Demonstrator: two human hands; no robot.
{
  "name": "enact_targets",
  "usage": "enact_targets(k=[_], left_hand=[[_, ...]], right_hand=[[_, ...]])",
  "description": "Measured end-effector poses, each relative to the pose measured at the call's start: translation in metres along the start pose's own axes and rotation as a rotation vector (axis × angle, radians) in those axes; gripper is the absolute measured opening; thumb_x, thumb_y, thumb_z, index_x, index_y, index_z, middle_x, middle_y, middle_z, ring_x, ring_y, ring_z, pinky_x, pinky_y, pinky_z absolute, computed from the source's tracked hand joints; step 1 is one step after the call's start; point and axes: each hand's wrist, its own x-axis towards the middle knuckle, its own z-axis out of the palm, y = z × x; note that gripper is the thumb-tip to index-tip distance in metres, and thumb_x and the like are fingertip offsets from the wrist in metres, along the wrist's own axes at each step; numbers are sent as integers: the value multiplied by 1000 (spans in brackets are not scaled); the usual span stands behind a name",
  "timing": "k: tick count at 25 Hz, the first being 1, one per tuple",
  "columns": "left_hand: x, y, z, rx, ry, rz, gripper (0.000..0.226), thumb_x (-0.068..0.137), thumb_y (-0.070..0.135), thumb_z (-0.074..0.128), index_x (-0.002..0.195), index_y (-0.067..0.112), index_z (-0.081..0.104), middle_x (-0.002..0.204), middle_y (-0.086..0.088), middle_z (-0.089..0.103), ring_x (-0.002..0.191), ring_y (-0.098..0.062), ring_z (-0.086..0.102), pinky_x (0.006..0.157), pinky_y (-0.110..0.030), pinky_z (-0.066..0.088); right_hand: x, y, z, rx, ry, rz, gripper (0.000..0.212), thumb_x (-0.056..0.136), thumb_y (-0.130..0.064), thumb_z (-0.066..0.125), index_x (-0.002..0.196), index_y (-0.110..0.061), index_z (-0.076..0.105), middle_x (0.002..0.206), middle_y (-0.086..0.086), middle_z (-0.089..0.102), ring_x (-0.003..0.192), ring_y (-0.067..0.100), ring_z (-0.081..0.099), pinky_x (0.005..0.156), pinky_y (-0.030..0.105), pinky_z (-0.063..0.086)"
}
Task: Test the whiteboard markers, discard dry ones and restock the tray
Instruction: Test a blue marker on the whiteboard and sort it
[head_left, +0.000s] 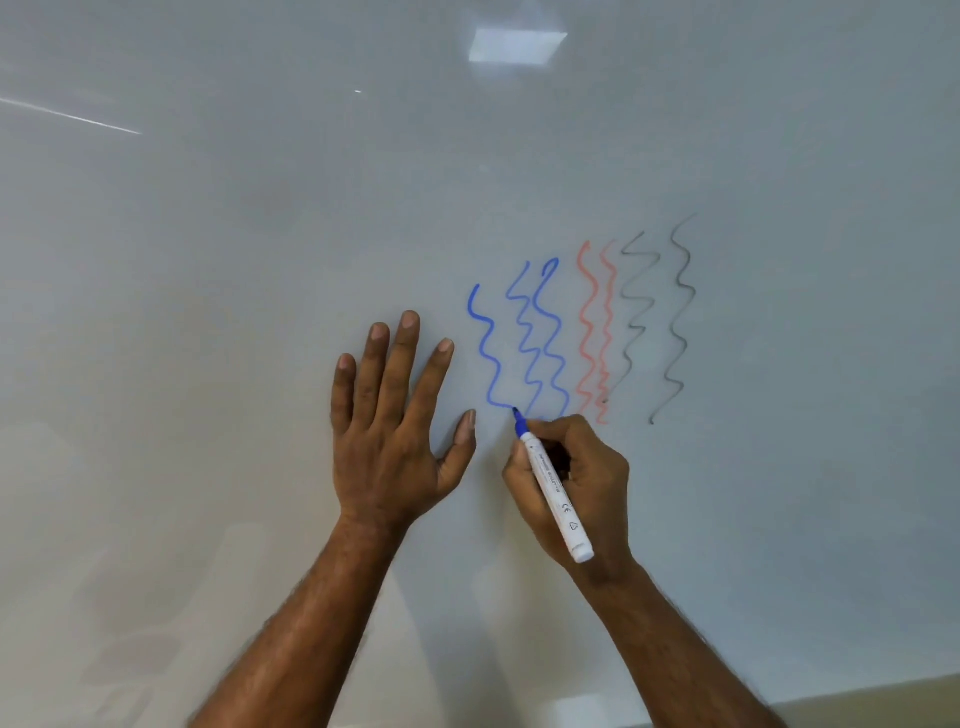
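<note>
A whiteboard (260, 260) fills the view. My right hand (576, 483) grips a white-barrelled blue marker (556, 493), its blue tip touching the board at the lower end of a fresh blue squiggle (485, 348). My left hand (395, 415) lies flat on the board with fingers spread, just left of that squiggle. To the right run two more blue wavy lines (540, 338), two pale red ones (592, 332) and two grey-black ones (660, 322). No marker cap is in view.
The board's lower edge (883, 699) shows at the bottom right corner. A ceiling light reflects on the board at the top (517, 45). No tray or other markers are in view.
</note>
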Motion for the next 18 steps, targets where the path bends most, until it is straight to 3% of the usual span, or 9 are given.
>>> enact_targets(k=[5,10,15,18], left_hand=[[-3,0,1,-5,-2,-4,63,88,43,60,142,13,50,153,-15,38,145,-33,31,117,-53,25],[-6,0,2,0,-4,-2,62,91,45,54,143,13,48,154,-15,36,146,-33,28,118,-52,23],[-11,-2,3,10,-17,6,68,89,46,56,147,14,42,155,-15,34,147,-33,27,119,-51,21],[-16,-3,3,6,-23,12,71,88,48,55,149,14,38,156,-14,33,147,-32,26,119,-52,21]], right_hand=[[-24,6,-1,-137,-110,-18,8,80,-12,71,80,-13,63,60,-5,58,49,12,54,47,35,47],[32,-26,6,10,13,-120,12,81,-11,74,92,-7,71,77,-1,69,60,10,61,57,27,52],[80,-44,22,57,-1,-206,17,87,-17,70,100,-6,70,86,-2,70,62,5,57,56,24,50],[71,-41,23,-19,-95,-265,19,86,-18,72,102,-8,71,89,-3,71,67,5,60,61,24,52]])
